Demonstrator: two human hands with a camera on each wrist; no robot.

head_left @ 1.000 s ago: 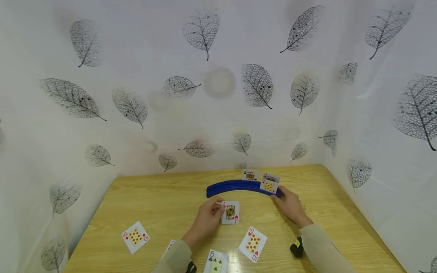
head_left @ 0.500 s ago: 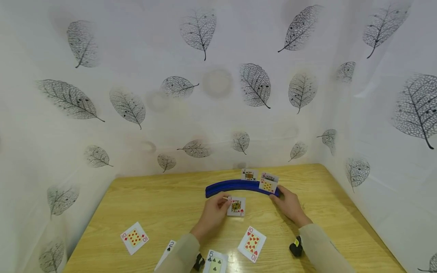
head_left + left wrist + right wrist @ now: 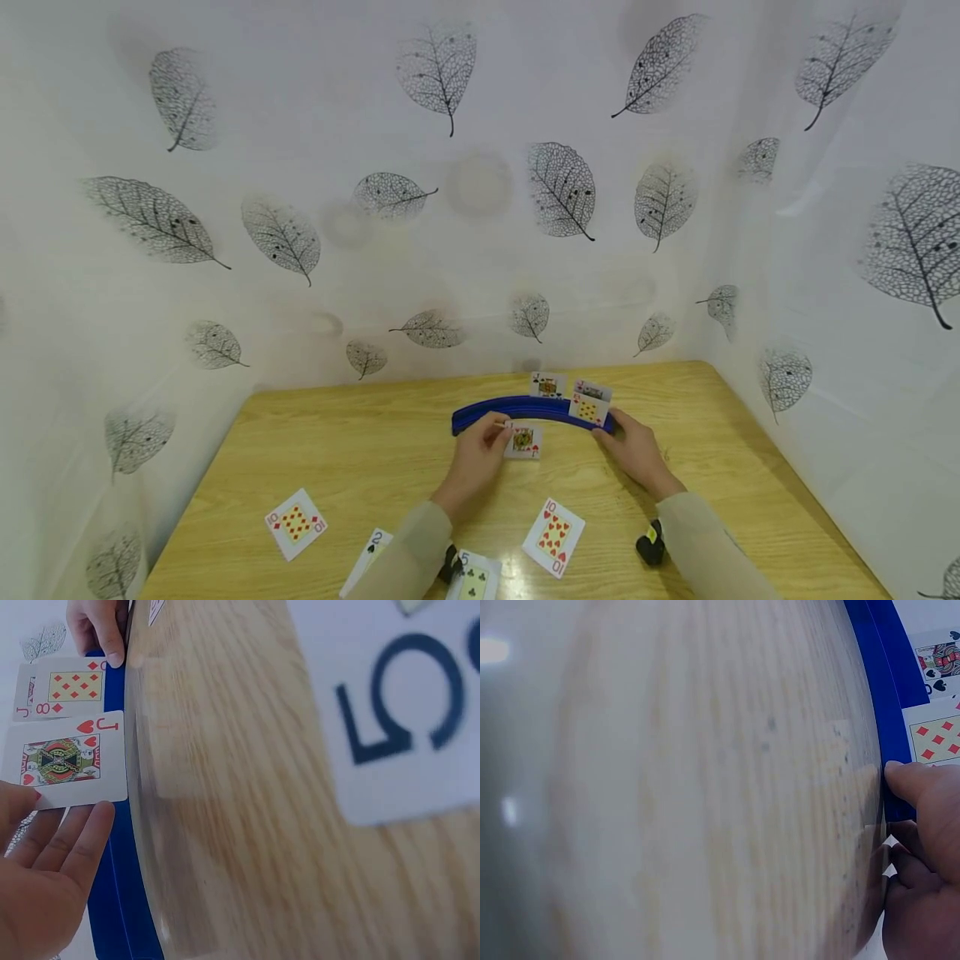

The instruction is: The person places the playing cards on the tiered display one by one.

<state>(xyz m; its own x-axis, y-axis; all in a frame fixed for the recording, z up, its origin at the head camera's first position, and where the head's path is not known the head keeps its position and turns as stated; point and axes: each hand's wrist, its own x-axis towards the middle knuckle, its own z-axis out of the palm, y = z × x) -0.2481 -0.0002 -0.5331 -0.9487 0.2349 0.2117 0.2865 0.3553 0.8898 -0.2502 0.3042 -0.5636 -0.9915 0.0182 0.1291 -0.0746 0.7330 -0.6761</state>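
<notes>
My left hand point(image 3: 478, 457) pinches a jack of hearts point(image 3: 524, 442) by its left edge, thumb on its face and fingers behind. The card is just in front of a curved blue card holder point(image 3: 510, 407) and overlaps it in the left wrist view. My right hand point(image 3: 637, 450) grips the holder's right end, thumb point(image 3: 911, 780) on the front side. Near that end an eight of diamonds point(image 3: 75, 686) stands in the holder, partly covering a jack point(image 3: 592, 388). Farther left, another jack point(image 3: 547, 384) stands in the back row.
On the wooden table point(image 3: 337, 450) lie a ten of diamonds point(image 3: 296, 524), a two of spades point(image 3: 369, 554), a five of clubs point(image 3: 474, 575) and a ten of hearts point(image 3: 553, 537). A curtain with leaf prints point(image 3: 480, 250) hangs behind and at both sides.
My left hand has moved forward and right with the jack of hearts, from over the table to close by the holder. The right hand stays on the holder's end.
</notes>
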